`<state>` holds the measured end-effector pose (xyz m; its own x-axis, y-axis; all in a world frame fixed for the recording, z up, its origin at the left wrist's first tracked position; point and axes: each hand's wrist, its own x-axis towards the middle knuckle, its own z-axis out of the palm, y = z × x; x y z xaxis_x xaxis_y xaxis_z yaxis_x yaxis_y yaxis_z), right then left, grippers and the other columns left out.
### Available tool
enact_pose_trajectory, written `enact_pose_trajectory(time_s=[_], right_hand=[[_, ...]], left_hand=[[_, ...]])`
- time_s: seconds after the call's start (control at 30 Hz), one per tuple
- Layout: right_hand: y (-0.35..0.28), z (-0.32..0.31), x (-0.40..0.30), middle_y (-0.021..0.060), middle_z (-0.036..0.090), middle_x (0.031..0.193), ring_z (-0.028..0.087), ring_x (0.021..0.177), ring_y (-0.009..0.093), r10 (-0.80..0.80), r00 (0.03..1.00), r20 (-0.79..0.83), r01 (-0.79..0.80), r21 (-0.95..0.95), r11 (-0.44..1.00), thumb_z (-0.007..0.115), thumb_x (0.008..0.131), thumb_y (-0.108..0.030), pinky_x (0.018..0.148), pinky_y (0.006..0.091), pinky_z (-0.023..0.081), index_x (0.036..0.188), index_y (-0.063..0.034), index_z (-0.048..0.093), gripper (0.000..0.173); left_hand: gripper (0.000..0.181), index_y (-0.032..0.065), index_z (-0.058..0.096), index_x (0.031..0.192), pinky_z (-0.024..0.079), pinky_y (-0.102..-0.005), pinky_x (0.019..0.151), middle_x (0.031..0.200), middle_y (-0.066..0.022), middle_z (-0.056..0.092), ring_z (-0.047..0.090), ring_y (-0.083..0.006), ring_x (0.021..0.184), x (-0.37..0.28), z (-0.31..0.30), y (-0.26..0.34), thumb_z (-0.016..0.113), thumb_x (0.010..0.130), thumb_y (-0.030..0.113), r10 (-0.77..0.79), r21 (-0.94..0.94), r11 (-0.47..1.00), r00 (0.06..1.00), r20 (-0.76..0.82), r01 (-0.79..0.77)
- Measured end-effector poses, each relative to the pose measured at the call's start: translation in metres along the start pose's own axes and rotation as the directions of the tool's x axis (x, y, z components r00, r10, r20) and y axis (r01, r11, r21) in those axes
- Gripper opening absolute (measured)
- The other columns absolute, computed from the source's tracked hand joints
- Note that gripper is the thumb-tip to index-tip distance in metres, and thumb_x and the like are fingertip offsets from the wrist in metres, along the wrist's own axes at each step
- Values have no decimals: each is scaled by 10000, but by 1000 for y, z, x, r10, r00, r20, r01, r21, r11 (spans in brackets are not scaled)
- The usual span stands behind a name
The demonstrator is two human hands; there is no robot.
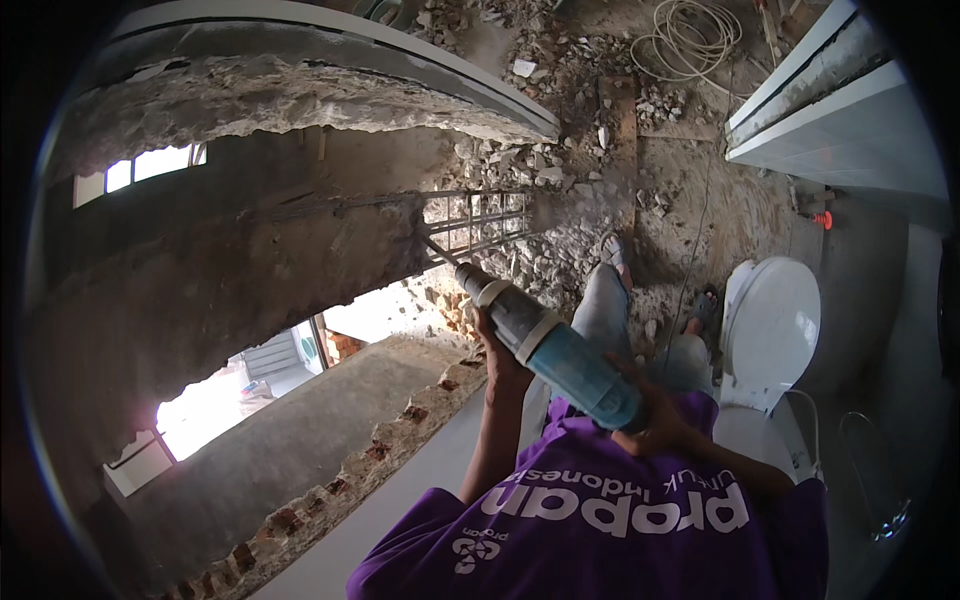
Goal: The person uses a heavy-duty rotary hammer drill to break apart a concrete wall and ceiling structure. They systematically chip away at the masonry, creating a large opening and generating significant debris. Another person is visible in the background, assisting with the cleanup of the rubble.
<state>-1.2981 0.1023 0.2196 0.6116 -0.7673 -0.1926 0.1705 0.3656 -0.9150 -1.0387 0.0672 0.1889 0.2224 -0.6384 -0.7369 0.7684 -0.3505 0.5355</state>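
Observation:
A blue and dark grey demolition hammer (570, 360) slants across the middle of the view, its chisel bit (442, 251) pointing up and to the left. The tip meets the broken end of a concrete column (352, 240), where bare steel bars (480, 217) stand exposed. My left hand (504, 352) is wrapped round the underside of the tool's front part. At its rear end, my right hand (652, 420) grips it by the handle, which is mostly hidden by the hand and the tool body.
Rubble (540, 259) lies round my feet. A white toilet (776, 330) stands close on my right. A broken brick wall edge (375, 442) runs along my left. A thin cable (701, 225) crosses the floor, and a coiled hose (694, 41) lies farther off.

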Motion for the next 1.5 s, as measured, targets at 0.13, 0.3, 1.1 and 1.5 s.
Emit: enact_pose_trajectory(time_s=[0.13, 0.3, 1.1, 1.5], right_hand=[[-2, 10, 1, 152, 641, 1140, 647, 1041, 227, 36, 998, 42, -33, -63, 997, 694, 702, -86, 920, 350, 491, 1525, -94, 185, 968], [-7, 8, 7, 162, 671, 1034, 691, 933, 288, 35, 999, 22, -32, -95, 995, 708, 722, -100, 834, 362, 535, 1528, -137, 190, 959], [-68, 16, 23, 178, 567, 1176, 597, 1010, 236, -7, 1000, 2, 7, 190, 982, 564, 735, 35, 878, 320, 460, 1533, -101, 104, 931], [-26, -60, 12, 118, 637, 1123, 638, 1042, 192, 207, 971, -122, -174, 237, 956, 631, 770, -10, 859, 324, 518, 1364, -34, 408, 635]], left_hand=[[788, 73, 516, 1259, 521, -448, 898, 1108, -143, 623, 619, -305, 1004, -3, -13, 8, 462, 847, 743, 18, 9, 1000, 993, 116, -19], [767, 74, 532, 1244, 522, -473, 901, 1121, -147, 631, 624, -332, 1014, -1, -7, 11, 507, 838, 724, 21, -19, 1000, 999, 35, -20], [700, 144, 498, 1282, 547, -477, 839, 1151, -118, 603, 620, -277, 1018, -10, 40, 46, 460, 868, 707, 19, 164, 986, 991, 135, -42], [873, 79, 406, 1382, 447, -444, 1014, 1276, -129, 547, 529, -282, 1191, 32, 60, -16, 528, 822, 737, 46, 20, 999, 994, 100, -48]])
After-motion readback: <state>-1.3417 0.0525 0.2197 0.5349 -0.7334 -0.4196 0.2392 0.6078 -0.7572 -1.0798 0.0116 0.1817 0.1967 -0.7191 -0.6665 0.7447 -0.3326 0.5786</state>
